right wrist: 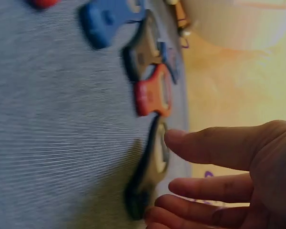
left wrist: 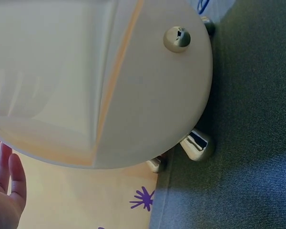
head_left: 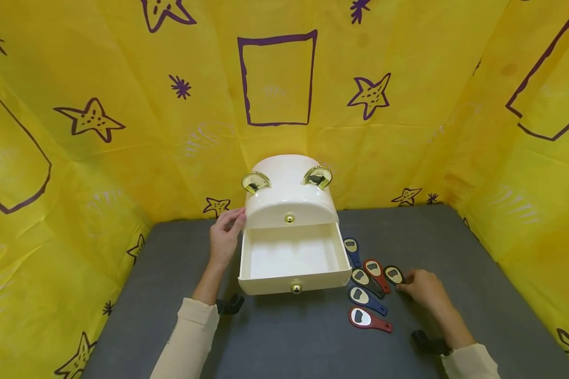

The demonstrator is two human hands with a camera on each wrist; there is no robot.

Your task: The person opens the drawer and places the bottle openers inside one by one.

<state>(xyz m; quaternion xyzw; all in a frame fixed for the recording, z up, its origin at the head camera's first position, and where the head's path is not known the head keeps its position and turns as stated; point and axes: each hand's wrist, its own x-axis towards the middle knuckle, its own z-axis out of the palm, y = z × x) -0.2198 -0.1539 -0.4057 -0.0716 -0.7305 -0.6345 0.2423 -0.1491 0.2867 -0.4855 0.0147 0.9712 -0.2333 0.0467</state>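
Note:
A white rounded box with gold knobs stands at the back of the table, its lower drawer pulled out. My left hand rests its fingertips at the box's left side; in the left wrist view its fingers are fairly straight beside the rim. To the right of the drawer lie several bottle openers. My right hand is at the rightmost one, a black bottle opener. In the right wrist view its thumb overlaps that opener's head, the other fingers loosely extended near its handle.
Close to the drawer lie a blue opener, a red opener and a black opener. Nearer me are another blue opener and a red one. A yellow patterned cloth surrounds the grey table.

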